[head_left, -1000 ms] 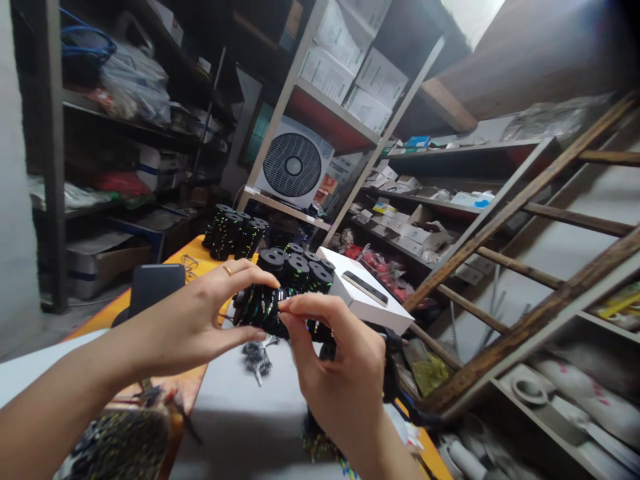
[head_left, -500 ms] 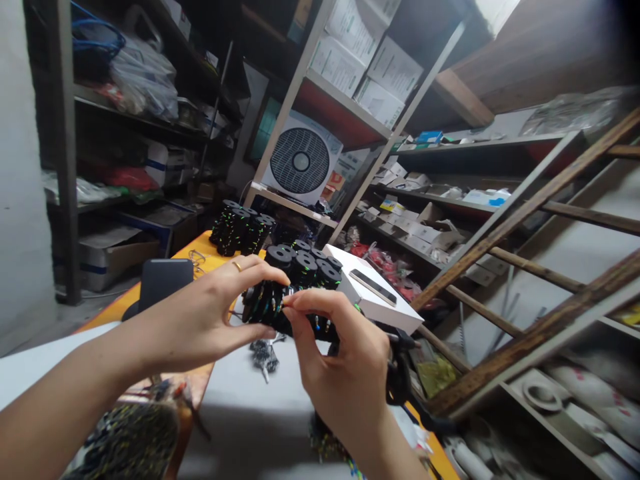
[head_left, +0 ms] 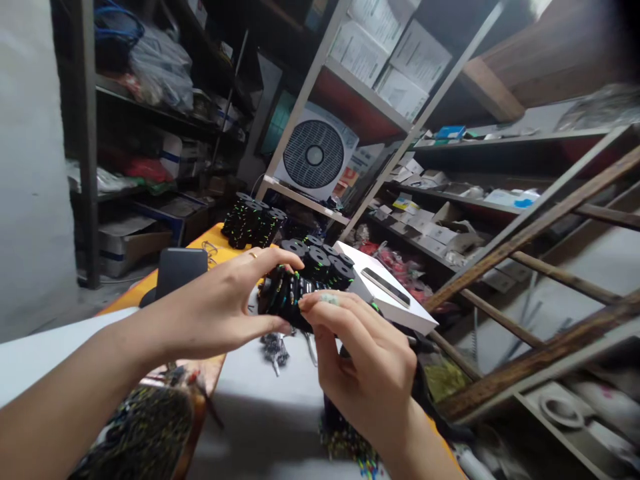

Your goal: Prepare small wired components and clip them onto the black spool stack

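Note:
My left hand (head_left: 227, 300), a ring on one finger, is curled round a stack of black spools (head_left: 281, 299) with small shiny and coloured bits along its side. Its thumb is below and its fingers above. My right hand (head_left: 367, 353) reaches the stack's near right side, thumb and fingertips closed against it; whatever is between them is hidden. Behind my hands stand more black round spools (head_left: 320, 257) with green specks. Under the stack, a small dark bundle with metallic ends (head_left: 275, 351) lies on the white surface (head_left: 260, 407).
A heap of dark, yellow-flecked pieces (head_left: 145, 427) is at the lower left. A dark upright device (head_left: 181, 272) stands on the yellow tabletop. To the right a phone (head_left: 385, 287) lies on a white box (head_left: 417, 319). Further right leans a wooden ladder (head_left: 540, 267); a fan (head_left: 314, 155) stands behind.
The view has shifted, so the scene sits further right. My right hand has turned, its back now more toward me, fingertips still at the stack. My left hand keeps its hold.

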Demonstrator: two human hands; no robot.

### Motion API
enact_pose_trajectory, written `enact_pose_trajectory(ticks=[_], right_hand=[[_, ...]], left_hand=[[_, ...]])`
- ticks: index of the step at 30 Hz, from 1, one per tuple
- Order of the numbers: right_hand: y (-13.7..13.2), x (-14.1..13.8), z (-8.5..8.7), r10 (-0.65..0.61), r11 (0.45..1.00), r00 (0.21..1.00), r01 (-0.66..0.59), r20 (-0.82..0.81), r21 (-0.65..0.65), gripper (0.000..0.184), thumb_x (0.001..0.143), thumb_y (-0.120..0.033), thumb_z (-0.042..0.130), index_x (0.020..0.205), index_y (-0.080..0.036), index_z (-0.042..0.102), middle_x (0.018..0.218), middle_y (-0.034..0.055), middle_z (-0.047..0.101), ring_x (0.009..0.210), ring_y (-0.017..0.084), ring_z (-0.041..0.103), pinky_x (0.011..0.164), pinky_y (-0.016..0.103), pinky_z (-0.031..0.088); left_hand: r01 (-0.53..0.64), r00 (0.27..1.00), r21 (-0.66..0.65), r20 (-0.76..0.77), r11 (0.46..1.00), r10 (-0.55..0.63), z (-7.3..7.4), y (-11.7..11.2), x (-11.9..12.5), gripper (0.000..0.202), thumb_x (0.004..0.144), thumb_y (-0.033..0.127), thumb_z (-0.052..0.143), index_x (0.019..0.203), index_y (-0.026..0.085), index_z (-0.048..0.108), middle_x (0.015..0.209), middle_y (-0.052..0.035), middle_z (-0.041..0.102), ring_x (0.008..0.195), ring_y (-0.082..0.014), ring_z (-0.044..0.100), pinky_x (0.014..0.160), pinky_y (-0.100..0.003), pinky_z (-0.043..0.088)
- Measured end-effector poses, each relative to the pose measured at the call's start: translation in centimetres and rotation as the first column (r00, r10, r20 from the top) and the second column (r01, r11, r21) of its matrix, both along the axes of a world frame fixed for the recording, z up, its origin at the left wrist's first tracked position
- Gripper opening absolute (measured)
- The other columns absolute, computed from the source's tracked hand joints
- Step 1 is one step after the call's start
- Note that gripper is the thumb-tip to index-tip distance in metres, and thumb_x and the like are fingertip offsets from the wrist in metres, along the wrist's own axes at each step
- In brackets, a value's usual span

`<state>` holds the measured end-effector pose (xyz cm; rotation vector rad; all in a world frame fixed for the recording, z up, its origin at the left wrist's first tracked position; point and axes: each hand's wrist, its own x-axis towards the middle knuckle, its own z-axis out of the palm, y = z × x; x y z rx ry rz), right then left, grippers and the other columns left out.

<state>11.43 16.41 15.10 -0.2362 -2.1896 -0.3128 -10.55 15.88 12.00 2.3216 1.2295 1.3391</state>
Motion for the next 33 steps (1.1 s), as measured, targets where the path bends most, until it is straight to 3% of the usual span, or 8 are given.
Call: enact_pose_trajectory(ticks=[8,18,20,23,27,30,33], right_hand=[[-0.3,-0.2,0.3,-0.086,0.987,0.994,0.075,0.074,0.142,0.028,0.092,0.007,0.052,0.101,-0.016,0.066,0.090,0.0109,0.080,0.089,0.021,0.078,0.086,0.032,0.067],[-0.1,-0.4,-0.9,-0.130,0.955,0.987,0.099,0.093,0.280,0.019,0.101,-0.003,0.054,0.099,-0.009,0.072,0.086,0.0120,0.078,0.098,0.026,0.077,0.096,0.036,0.066],[-0.1,-0.4,-0.9,-0.146,0.944,0.984,0.107,0.105,0.311,0.018,0.101,-0.002,0.056,0.099,-0.008,0.073,0.085,0.0118,0.079,0.098,0.027,0.077,0.094,0.035,0.066],[0.0,-0.1,-1.0,-0.109,0.959,0.990,0.079,0.095,0.272,0.019,0.102,-0.001,0.056,0.103,-0.007,0.074,0.090,0.0135,0.080,0.100,0.026,0.077,0.094,0.035,0.067],[0.2,0.9,-1.5,-0.087,0.985,0.996,0.084,0.012,0.148,0.027,0.099,0.004,0.059,0.121,-0.005,0.074,0.114,0.0190,0.079,0.111,0.023,0.076,0.101,0.034,0.065],[0.5,1.3,-2.0,-0.085,0.972,0.996,0.078,0.020,0.223,0.028,0.097,0.005,0.062,0.120,-0.003,0.075,0.111,0.0199,0.079,0.112,0.026,0.077,0.099,0.036,0.067],[0.9,1.2,-2.4,-0.067,0.968,0.997,0.056,0.036,0.245,0.032,0.096,0.005,0.062,0.125,-0.002,0.073,0.109,0.0196,0.078,0.114,0.030,0.076,0.096,0.039,0.070]], left_hand=[[0.006,1.000,0.042,0.006,0.999,-0.006,-0.1,0.2,0.0,0.055,0.088,0.036,0.078,0.138,0.038,0.053,0.133,0.0017,0.070,0.118,-0.0250,0.069,0.095,-0.037,0.056],[0.002,1.000,0.019,0.010,1.000,-0.002,0.0,0.2,0.1,0.057,0.088,0.035,0.076,0.140,0.037,0.054,0.138,-0.0020,0.069,0.125,-0.0316,0.068,0.088,-0.039,0.060],[0.003,1.000,0.017,0.014,1.000,-0.004,0.0,0.2,0.0,0.056,0.089,0.034,0.074,0.141,0.036,0.054,0.139,-0.0023,0.068,0.128,-0.0322,0.067,0.092,-0.040,0.059],[0.007,1.000,0.009,0.018,1.000,-0.007,0.1,0.1,0.1,0.056,0.088,0.038,0.075,0.140,0.035,0.054,0.139,-0.0032,0.069,0.129,-0.0346,0.066,0.094,-0.043,0.059],[0.006,1.000,-0.012,0.017,1.000,-0.006,0.2,0.2,0.2,0.057,0.087,0.044,0.077,0.139,0.035,0.054,0.139,-0.0041,0.070,0.128,-0.0365,0.067,0.091,-0.046,0.060],[0.003,1.000,-0.025,0.016,1.000,-0.002,0.2,0.2,0.2,0.058,0.088,0.044,0.076,0.140,0.036,0.053,0.143,-0.0052,0.068,0.132,-0.0382,0.065,0.086,-0.045,0.061],[0.000,1.000,-0.021,0.017,1.000,0.000,0.2,0.1,0.2,0.057,0.088,0.042,0.076,0.140,0.035,0.054,0.143,-0.0049,0.069,0.132,-0.0351,0.066,0.093,-0.044,0.059]])
